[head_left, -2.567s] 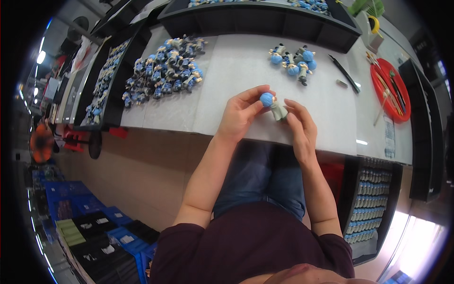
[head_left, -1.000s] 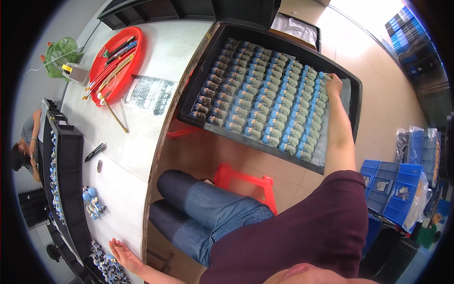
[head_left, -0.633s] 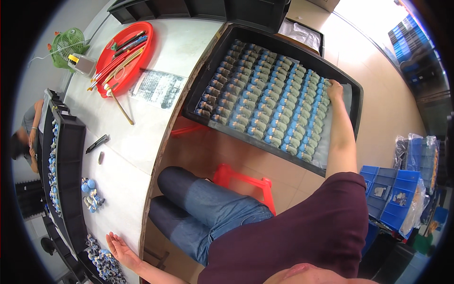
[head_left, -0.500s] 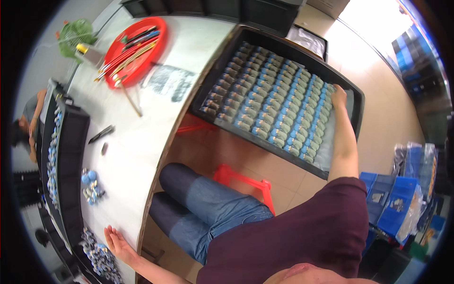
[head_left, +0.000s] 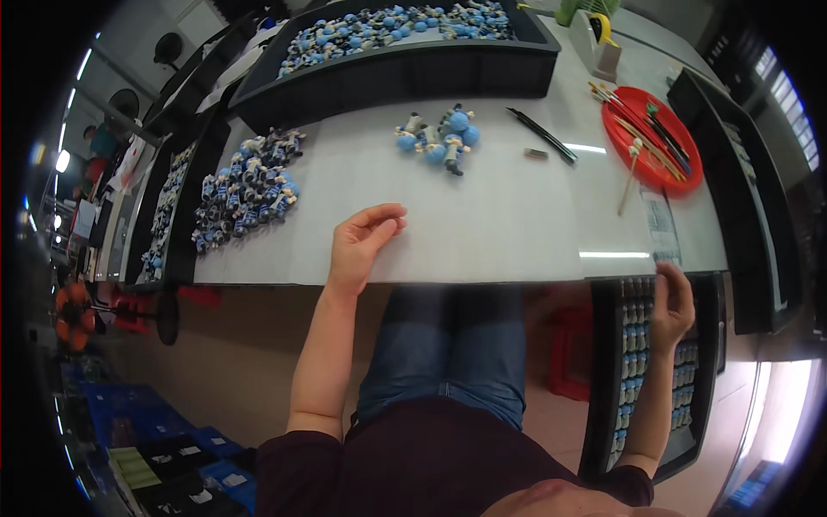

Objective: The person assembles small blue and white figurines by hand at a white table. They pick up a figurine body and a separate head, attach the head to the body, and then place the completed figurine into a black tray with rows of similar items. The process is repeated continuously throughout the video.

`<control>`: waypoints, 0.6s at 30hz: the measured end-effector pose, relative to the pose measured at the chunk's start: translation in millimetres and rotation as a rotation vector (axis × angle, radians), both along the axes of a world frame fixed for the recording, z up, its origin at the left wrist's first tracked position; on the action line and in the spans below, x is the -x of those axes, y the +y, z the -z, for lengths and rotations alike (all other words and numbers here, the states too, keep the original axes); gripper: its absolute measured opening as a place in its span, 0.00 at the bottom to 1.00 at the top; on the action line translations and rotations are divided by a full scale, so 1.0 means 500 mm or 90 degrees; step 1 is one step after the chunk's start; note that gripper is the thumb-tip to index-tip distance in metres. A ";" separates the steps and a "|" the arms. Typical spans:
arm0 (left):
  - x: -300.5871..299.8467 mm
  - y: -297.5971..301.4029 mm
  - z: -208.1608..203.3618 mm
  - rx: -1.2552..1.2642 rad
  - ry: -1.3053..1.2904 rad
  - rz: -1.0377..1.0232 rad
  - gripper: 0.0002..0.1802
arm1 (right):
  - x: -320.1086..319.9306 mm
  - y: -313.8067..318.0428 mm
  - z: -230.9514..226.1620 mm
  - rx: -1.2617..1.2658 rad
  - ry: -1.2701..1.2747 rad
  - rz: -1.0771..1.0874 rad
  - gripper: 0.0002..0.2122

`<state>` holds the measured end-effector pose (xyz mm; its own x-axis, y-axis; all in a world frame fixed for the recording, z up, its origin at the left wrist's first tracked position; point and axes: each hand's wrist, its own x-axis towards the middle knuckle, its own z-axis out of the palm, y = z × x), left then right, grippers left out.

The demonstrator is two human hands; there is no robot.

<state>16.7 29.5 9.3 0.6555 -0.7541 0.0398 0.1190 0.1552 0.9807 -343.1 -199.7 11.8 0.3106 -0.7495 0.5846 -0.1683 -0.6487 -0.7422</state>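
Observation:
My left hand [head_left: 362, 246] hovers over the near part of the white table [head_left: 482, 233], thumb and fingers loosely bent, nothing visible between them. At the table's right front edge is my right hand [head_left: 674, 306], its fingers curved and no object showing in them. Below that hand, a black tray [head_left: 603, 392] holds rows of small blue-and-grey figurines [head_left: 636, 358]; my forearm covers part of it. Ahead of my left hand lies a small cluster of blue-headed figurines [head_left: 444, 142]. A larger heap of figurines [head_left: 250, 194] is on the left of the table.
A large black bin [head_left: 396, 77] full of figurines stands at the back. On the right are a red dish [head_left: 633, 99] with brushes, a black pen [head_left: 543, 136], a tape dispenser [head_left: 599, 52] and another black bin [head_left: 758, 224]. A red stool [head_left: 568, 353] stands below the table.
My view has turned left from the tray to the table. My right hand has left the tray's far-side row and come back to the table edge. My left hand is now over the tabletop.

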 end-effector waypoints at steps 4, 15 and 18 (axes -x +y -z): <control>0.003 -0.002 -0.001 0.025 -0.014 0.032 0.11 | -0.302 0.029 -0.101 0.122 0.174 -0.281 0.15; -0.022 0.004 0.016 0.074 0.022 0.105 0.11 | -0.792 0.006 -0.103 0.122 0.621 -0.302 0.28; -0.026 0.008 0.018 0.084 0.034 0.103 0.10 | -0.789 0.045 -0.105 0.228 0.701 -0.328 0.25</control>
